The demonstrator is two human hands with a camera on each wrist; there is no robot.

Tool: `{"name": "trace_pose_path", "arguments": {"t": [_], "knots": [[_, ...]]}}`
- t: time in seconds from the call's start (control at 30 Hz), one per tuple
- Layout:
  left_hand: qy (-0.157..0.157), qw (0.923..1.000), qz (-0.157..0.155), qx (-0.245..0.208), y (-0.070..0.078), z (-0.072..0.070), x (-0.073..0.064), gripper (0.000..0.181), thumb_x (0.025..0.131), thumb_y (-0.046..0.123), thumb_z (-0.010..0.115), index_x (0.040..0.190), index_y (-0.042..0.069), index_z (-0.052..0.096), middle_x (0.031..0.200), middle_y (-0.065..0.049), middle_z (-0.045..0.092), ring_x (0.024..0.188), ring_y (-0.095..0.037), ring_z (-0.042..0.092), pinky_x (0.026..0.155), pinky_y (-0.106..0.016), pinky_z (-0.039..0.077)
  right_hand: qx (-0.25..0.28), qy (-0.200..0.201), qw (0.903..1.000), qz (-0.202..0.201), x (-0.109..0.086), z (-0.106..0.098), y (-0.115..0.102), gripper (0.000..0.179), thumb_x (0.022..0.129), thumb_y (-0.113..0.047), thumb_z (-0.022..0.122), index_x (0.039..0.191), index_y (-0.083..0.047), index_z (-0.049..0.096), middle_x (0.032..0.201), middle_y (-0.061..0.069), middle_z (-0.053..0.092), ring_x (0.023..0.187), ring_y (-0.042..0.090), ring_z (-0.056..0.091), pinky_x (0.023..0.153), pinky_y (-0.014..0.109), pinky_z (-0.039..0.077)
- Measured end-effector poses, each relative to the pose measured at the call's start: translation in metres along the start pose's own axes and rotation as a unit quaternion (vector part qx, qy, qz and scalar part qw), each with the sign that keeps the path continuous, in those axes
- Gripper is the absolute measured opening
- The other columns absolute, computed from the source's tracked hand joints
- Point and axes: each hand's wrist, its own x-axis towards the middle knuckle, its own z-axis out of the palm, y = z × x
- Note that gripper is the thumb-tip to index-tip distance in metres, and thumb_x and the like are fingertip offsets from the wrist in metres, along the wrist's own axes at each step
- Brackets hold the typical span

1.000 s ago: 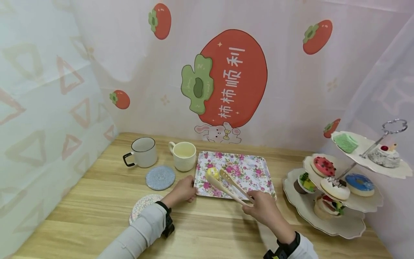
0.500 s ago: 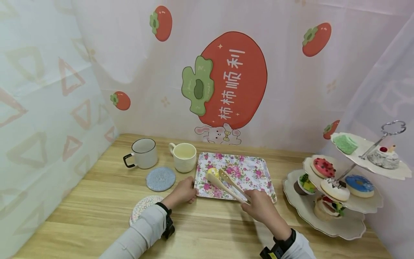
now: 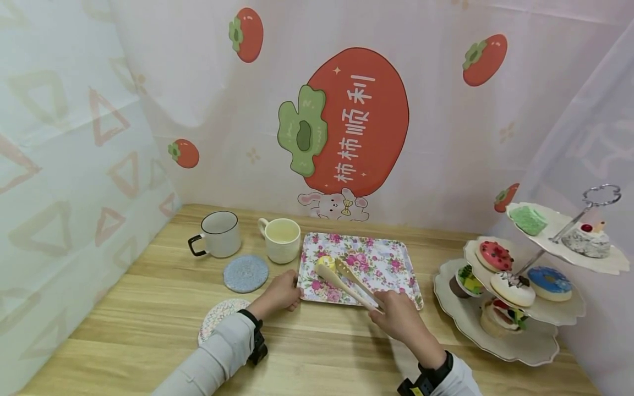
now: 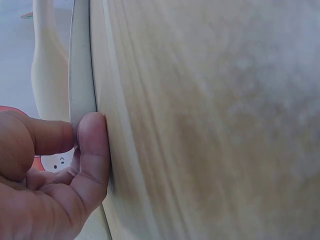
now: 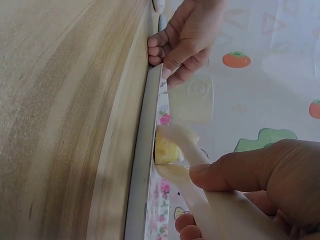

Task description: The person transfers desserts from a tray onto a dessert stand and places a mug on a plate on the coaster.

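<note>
My left hand (image 3: 282,291) pinches the near left corner of a floral tray (image 3: 391,256) between thumb and fingers. In the left wrist view, the thumb lies on one side of the tray's rim (image 4: 82,60) and a fingertip on the other. My right hand (image 3: 400,315) grips a pair of cream tongs (image 3: 344,286) that slant over the tray toward its left half. A small yellow pastry-like piece (image 3: 325,263) sits there, right at the tong tips. From the right wrist, that yellow piece (image 5: 167,150) shows between the two tips, close against the tray surface.
Left of the tray stand a cream cup (image 3: 282,242) and a black-rimmed white mug (image 3: 220,235). A blue coaster (image 3: 246,273) and a patterned coaster (image 3: 215,316) lie nearer me. At right rises a three-tier stand (image 3: 520,346) bearing donuts and cakes.
My right hand and wrist have shifted slightly to the left, the tongs with them. The left hand stays at the tray corner, and the yellow piece has not visibly moved.
</note>
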Motion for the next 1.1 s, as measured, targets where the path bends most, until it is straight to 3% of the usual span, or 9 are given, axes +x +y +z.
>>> {"name": "trace_pose_path", "arguments": {"t": [0.13,0.2,0.37,0.63,0.73,0.9,1.1], "knots": [[0.0,1.0,-0.006,-0.002,0.001,-0.001,0.001,0.019,0.09,-0.003,0.053,0.108,-0.007,0.047,0.067,-0.012,0.056,0.052,-0.017,0.055,0.046,-0.03,0.05,0.0,0.003,1.0,-0.002,-0.002,-0.003,0.001,0.015,0.073,-0.006,0.075,0.087,-0.002,0.069,0.053,-0.006,0.045,0.044,0.009,0.035,0.042,0.023,0.027],[-0.001,1.0,-0.005,-0.002,0.001,-0.001,0.001,0.02,0.09,-0.003,0.053,0.108,-0.007,0.047,0.067,-0.012,0.056,0.052,-0.018,0.055,0.046,-0.03,0.05,0.001,0.009,1.0,-0.001,-0.004,-0.006,0.002,0.016,0.072,-0.005,0.075,0.087,-0.002,0.069,0.056,-0.004,0.052,0.045,0.008,0.039,0.042,0.023,0.031],[0.0,0.9999,-0.009,-0.01,0.0,-0.001,0.001,0.024,0.09,-0.002,0.054,0.112,-0.008,0.046,0.068,-0.012,0.056,0.052,-0.018,0.056,0.047,-0.03,0.051,0.014,0.005,0.9998,0.016,-0.01,-0.014,0.003,0.03,0.073,-0.006,0.074,0.102,0.004,0.068,0.065,0.001,0.061,0.048,0.007,0.045,0.042,0.024,0.037],[-0.004,0.9999,-0.004,-0.016,-0.002,-0.002,0.002,0.026,0.09,-0.003,0.053,0.114,-0.008,0.046,0.069,-0.013,0.057,0.053,-0.019,0.056,0.047,-0.03,0.05,0.003,0.005,0.9998,0.021,-0.024,-0.031,0.006,0.032,0.074,-0.008,0.075,0.103,0.003,0.069,0.075,0.004,0.066,0.056,0.009,0.053,0.05,0.027,0.041],[-0.006,0.9998,-0.002,-0.016,-0.002,-0.001,0.001,0.024,0.09,-0.003,0.053,0.112,-0.008,0.046,0.07,-0.013,0.057,0.054,-0.019,0.056,0.047,-0.03,0.05,0.015,-0.003,0.9993,0.033,-0.031,-0.042,0.005,0.034,0.075,-0.009,0.075,0.105,0.005,0.067,0.071,0.005,0.064,0.048,0.008,0.047,0.045,0.026,0.038],[-0.01,0.9997,0.005,-0.021,-0.004,-0.001,0.001,0.028,0.09,-0.003,0.052,0.116,-0.009,0.045,0.07,-0.012,0.057,0.053,-0.018,0.056,0.046,-0.03,0.05,0.012,-0.012,0.9988,0.045,-0.043,-0.067,0.007,0.038,0.076,-0.014,0.075,0.107,0.006,0.066,0.085,0.012,0.067,0.059,0.009,0.054,0.05,0.028,0.042],[-0.014,0.9995,0.006,-0.029,-0.005,-0.002,0.0,0.034,0.091,-0.003,0.052,0.122,-0.011,0.042,0.071,-0.013,0.058,0.054,-0.018,0.056,0.047,-0.03,0.05,-0.001,-0.006,0.998,0.063,-0.058,-0.097,0.01,0.045,0.077,-0.018,0.076,0.112,0.006,0.064,0.085,0.012,0.067,0.051,0.01,0.048,0.043,0.026,0.038]]}}
